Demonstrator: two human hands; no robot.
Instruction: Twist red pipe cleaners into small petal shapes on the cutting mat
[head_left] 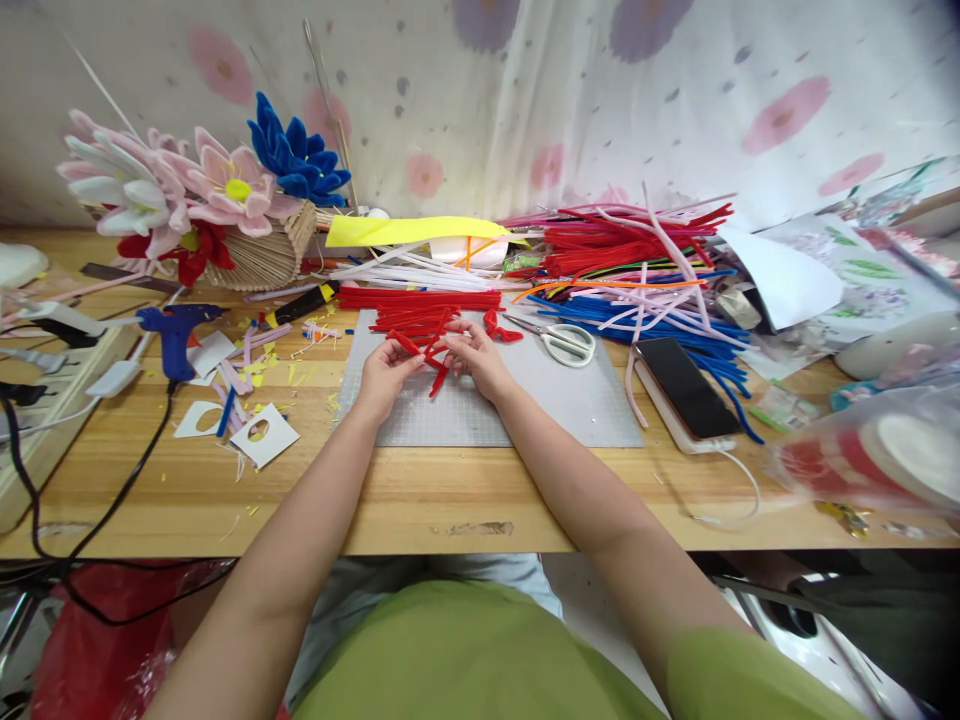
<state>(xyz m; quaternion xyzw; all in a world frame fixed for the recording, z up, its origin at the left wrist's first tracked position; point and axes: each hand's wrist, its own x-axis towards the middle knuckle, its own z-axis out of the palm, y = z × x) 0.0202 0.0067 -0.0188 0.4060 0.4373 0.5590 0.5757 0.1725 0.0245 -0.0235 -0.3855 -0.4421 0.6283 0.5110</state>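
Over the grey cutting mat (570, 410), my left hand (388, 378) pinches red pipe cleaners (436, 372) between thumb and fingers. My right hand (477, 360) has its fingers closed on the same red pieces from the other side. Some of their lengths cross and stick out between the two hands. A row of cut red pipe cleaners (412, 320) lies on the mat just beyond the fingers. Right of my right hand sits a bent red piece (502, 328). White-handled scissors (568, 345) rest farther right, their blades pointing left.
A blue glue gun (177, 335) with a black cord stands at left, near a power strip (52, 420) and paper scraps. Fuzzy flowers (232, 190) stand behind. Bundles of coloured pipe cleaners (637, 250) fill the back right. A phone (686, 388) and a bagged cup (885, 455) are at right.
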